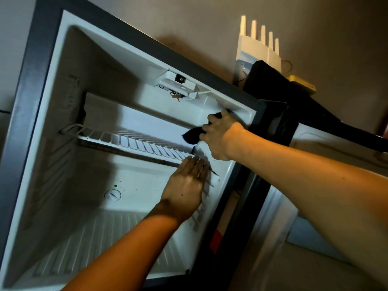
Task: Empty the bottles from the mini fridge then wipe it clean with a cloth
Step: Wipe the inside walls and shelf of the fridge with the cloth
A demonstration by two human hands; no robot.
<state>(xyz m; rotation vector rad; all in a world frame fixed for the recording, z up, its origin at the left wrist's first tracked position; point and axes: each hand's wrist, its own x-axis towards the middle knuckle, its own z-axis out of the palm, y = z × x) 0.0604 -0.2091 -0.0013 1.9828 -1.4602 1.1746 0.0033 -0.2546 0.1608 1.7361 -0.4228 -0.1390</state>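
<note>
Both hands work at centre right: the right hand grips a dark crumpled cloth against the white-lined mini fridge wall, probably wiping, while the flat-fingered left hand braces.

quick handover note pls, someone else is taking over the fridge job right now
Right hand: grips the dark cloth against the upper right inner wall of the mini fridge.
Left hand: fingers straight, flat on the right inner wall just below the wire shelf.
Done: no bottles visible inside; door open.
Left: judging by the small dark specks on the back wall, carry on wiping walls, shelf and floor. How much is already wiped cannot be told.
</note>
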